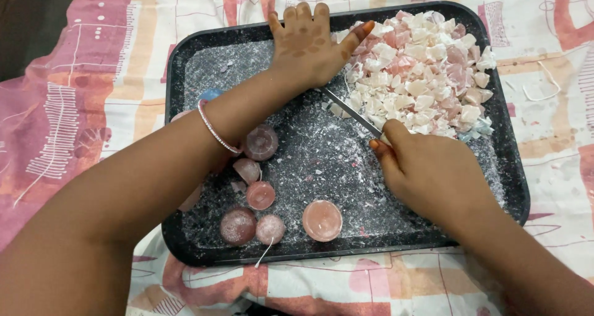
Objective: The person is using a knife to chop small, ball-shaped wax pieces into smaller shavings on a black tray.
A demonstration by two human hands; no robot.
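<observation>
Gripping a slim metal knife [351,111], the right hand [427,170] is closed; its blade runs diagonally toward the left hand [309,44], pressed flat, fingers spread, beside the pink-white wax chunk heap [421,75] at the black tray's [185,62] far right corner.

In the tray [185,62]: chunks [421,75] far right, 5 candles [322,220] near left (knife [352,112] between).

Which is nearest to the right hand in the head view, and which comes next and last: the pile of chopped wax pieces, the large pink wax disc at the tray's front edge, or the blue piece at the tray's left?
From the right hand:
1. Pile of chopped wax pieces, just above it at the tray's right.
2. Large pink wax disc, lower left.
3. Blue piece, far left, partly hidden by the forearm.
</observation>
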